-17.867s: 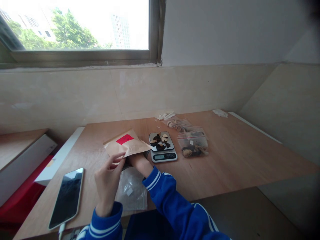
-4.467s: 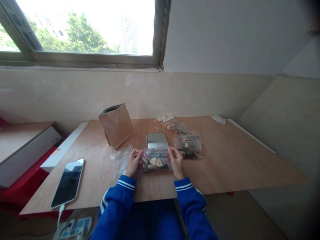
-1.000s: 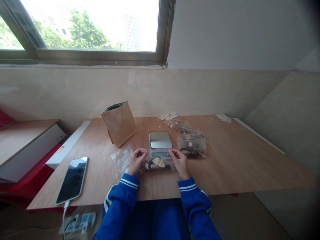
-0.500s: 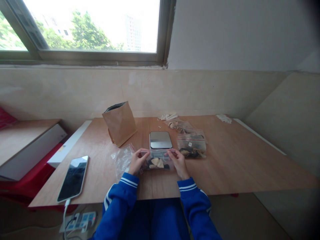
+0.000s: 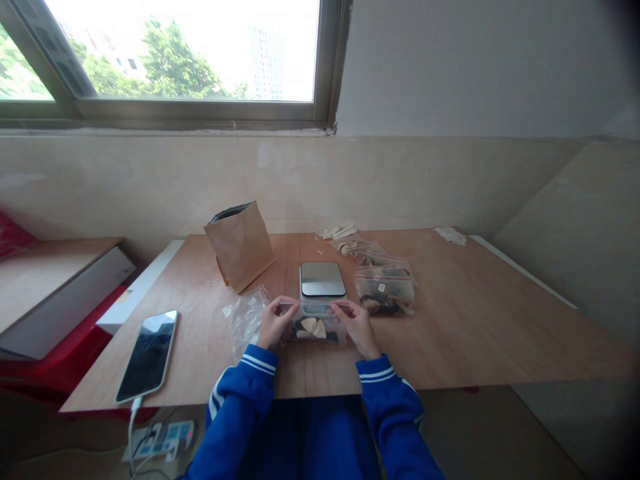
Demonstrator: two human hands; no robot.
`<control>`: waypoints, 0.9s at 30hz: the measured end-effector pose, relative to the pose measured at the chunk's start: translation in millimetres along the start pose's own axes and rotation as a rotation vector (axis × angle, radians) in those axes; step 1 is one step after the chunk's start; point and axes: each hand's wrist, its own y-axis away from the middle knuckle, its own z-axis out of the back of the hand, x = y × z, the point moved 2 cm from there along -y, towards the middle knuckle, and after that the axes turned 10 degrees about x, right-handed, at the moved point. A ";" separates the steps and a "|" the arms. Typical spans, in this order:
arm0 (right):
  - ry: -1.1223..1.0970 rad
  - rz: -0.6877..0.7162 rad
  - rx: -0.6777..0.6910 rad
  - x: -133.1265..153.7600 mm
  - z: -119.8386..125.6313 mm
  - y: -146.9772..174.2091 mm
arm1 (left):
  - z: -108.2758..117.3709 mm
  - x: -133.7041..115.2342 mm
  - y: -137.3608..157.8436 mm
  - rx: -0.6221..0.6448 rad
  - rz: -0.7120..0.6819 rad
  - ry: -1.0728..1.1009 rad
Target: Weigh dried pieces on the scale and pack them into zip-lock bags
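Note:
A clear zip bag with pale and dark dried pieces inside is held upright near the table's front edge. My left hand pinches its top left corner, and my right hand pinches the top edge towards the right. Just behind the bag lies a small scale with a shiny metal plate; the bag hides its front part. Crumpled clear plastic bags touch the area left of my left hand. To the right of my right hand rests a filled zip bag with a small white label.
An open brown paper bag stands at the back left. More zip bags and white scraps lie behind the scale. A phone with a charging cable is at the front left. Another white scrap sits at the back right.
My right hand's fingertips have slid slightly left along the bag's top edge. The pale pieces inside the bag have shifted a little; the rest looks the same apart from a slight camera movement.

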 end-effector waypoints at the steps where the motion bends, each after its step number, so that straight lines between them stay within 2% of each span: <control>1: 0.015 0.009 0.000 -1.2 0.8 -0.1 | 0.1 0.3 0.2 -0.009 0.003 -0.001; 6: 0.034 0.032 -0.007 -2.3 2.6 0.1 | -0.6 -2.2 0.7 -0.017 0.004 0.005; 9: -0.001 0.015 -0.010 -0.2 1.1 0.7 | -2.5 -5.1 1.2 0.035 0.028 0.022; 13: -0.034 -0.027 0.058 0.1 -4.0 0.8 | -6.0 -9.1 2.7 0.097 0.082 0.044; 19: -0.032 -0.040 0.074 -0.6 -7.3 1.3 | -7.3 -10.4 3.1 0.084 0.092 0.051; 27: 0.072 0.023 0.047 3.8 -4.8 0.9 | -6.2 -4.7 3.6 0.061 0.084 0.022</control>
